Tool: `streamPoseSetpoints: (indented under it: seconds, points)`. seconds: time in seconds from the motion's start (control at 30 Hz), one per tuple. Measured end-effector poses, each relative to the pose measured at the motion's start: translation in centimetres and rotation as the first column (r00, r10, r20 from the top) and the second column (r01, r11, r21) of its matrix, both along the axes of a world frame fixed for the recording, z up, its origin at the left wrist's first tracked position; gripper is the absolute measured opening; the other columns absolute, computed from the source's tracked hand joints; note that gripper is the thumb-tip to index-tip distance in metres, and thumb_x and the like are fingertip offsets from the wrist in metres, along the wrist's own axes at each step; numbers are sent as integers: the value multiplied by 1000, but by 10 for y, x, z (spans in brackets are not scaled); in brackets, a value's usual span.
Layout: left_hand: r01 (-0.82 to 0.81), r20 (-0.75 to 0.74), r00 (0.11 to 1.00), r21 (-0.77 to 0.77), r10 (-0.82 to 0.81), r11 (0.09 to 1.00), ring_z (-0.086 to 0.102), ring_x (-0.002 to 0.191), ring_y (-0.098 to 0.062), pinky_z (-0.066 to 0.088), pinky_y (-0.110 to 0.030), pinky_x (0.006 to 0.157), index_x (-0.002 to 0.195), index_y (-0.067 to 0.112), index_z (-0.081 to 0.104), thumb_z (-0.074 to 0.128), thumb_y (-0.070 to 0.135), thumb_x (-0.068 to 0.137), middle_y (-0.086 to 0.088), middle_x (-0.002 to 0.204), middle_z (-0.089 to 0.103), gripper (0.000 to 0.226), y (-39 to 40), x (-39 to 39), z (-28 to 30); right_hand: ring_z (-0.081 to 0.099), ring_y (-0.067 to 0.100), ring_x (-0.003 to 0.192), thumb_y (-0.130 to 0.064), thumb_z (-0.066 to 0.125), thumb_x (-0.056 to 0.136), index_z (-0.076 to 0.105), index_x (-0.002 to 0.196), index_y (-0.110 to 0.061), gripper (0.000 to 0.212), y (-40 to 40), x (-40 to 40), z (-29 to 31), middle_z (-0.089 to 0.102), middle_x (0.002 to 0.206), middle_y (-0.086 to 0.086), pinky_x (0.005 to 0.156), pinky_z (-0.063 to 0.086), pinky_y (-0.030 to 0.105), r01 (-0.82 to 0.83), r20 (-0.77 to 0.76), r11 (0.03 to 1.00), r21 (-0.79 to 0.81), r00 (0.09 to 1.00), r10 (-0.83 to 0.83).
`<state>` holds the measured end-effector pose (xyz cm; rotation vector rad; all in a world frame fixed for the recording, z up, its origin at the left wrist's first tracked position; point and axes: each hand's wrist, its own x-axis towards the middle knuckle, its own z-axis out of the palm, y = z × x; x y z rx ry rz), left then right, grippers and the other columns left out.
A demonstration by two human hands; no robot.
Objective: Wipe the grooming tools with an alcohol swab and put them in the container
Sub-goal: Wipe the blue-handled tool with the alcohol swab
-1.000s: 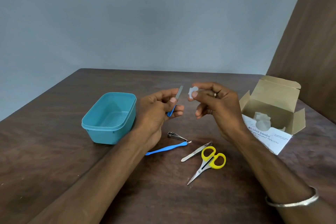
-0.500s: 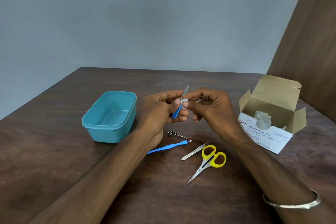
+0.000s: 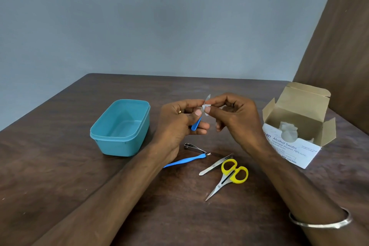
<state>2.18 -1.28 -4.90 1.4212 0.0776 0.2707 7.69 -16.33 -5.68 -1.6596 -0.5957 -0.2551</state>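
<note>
My left hand (image 3: 179, 122) grips a small nail file (image 3: 196, 124) by its blue handle, the metal blade pointing up. My right hand (image 3: 233, 120) pinches a white alcohol swab (image 3: 205, 108) around the blade near its middle. Both hands hover above the dark wooden table. The empty teal container (image 3: 119, 128) stands to the left of my left hand. Below my hands lie a nail clipper (image 3: 192, 148), a blue-handled cuticle tool (image 3: 185, 161), tweezers (image 3: 214, 165) and yellow-handled scissors (image 3: 229, 175).
An open cardboard box of alcohol swabs (image 3: 295, 132) sits at the right, with white swabs showing inside. A brown wall panel (image 3: 339, 36) rises at the right edge. The table's far edge meets a grey wall.
My right hand brought the swab from beside the file onto its blade and now pinches it around the metal. The left hand kept its hold on the file.
</note>
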Motion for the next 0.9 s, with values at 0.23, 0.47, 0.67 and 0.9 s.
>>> streamPoseSetpoints:
  seconds: [0.23, 0.47, 0.67, 0.9]
  points:
    - [2, -6, 1000, 23, -1, 1000, 72, 60, -24, 61, -30, 57, 105, 10, 72, 62, -3, 92, -9, 74, 72, 21, 0, -1, 0, 59, 26, 48, -11, 78, 85, 77, 92, -12, 7, 1, 1, 0, 75, 82, 3, 49, 53, 38, 15, -15, 1000, 3, 1000, -15]
    - [-3, 18, 1000, 79, 2, 997, 71, 58, -22, 61, -32, 56, 109, 9, 73, 62, -2, 93, -4, 69, 72, 23, -1, 0, -2, 57, 26, 48, -6, 78, 83, 78, 88, -11, 8, -2, 1, 2, 74, 74, 5, 50, 52, 36, -10, -25, 1000, -9, 1000, 10]
    - [-3, 11, 1000, 102, 2, 995, 70, 58, -21, 62, -33, 57, 103, 15, 73, 62, -2, 92, -10, 79, 72, 23, -2, 0, -1, 59, 26, 48, -8, 78, 83, 77, 91, -12, 8, -4, 4, 2, 75, 81, 7, 51, 53, 38, 35, -43, 997, 72, 999, -32]
    - [4, 13, 1000, 135, -6, 991, 68, 56, -19, 61, -32, 56, 111, 9, 73, 61, -2, 93, -10, 73, 70, 24, 1, 0, -2, 59, 24, 48, -7, 78, 83, 77, 91, -12, 9, -2, 4, 3, 74, 78, 6, 50, 52, 35, 54, -40, 994, 94, 998, -50]
